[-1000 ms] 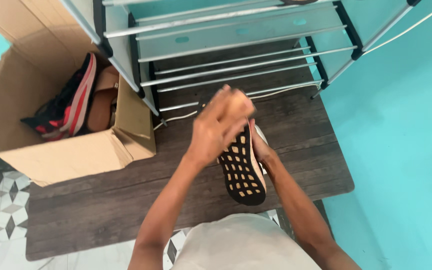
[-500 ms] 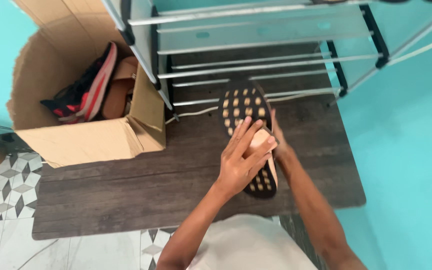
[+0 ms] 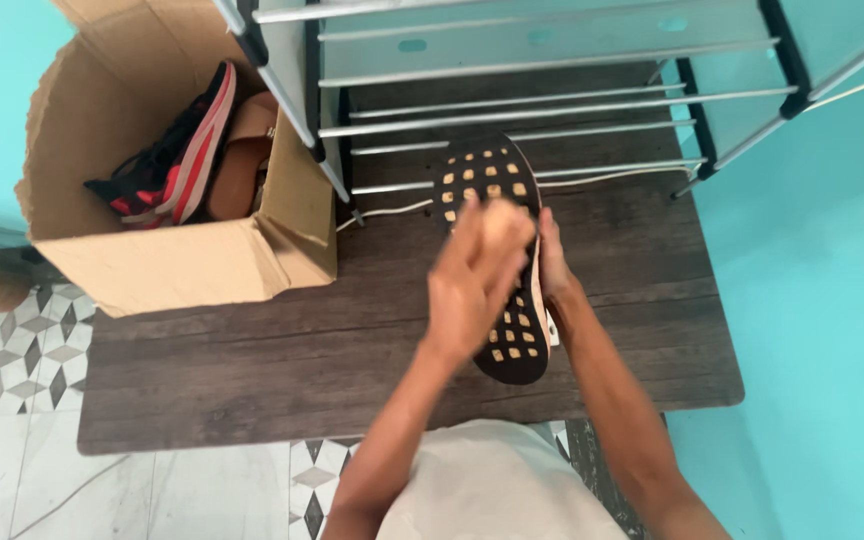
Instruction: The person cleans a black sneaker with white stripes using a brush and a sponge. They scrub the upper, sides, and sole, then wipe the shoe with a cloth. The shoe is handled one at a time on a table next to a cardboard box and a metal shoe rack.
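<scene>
Dark wooden table (image 3: 252, 370) under everything, metal shoe rack (image 3: 552, 90) at its far edge, cardboard box (image 3: 192, 260) of shoes to my left. Sneaker (image 3: 497, 190) lies sole-up again, flatter than half a second ago, so scrubbing carries on. My right hand (image 3: 555, 262) braces its side, fingers pressed together. My left hand (image 3: 472, 285) is curled around a tan sponge (image 3: 505, 222), now nearer the toe.
</scene>
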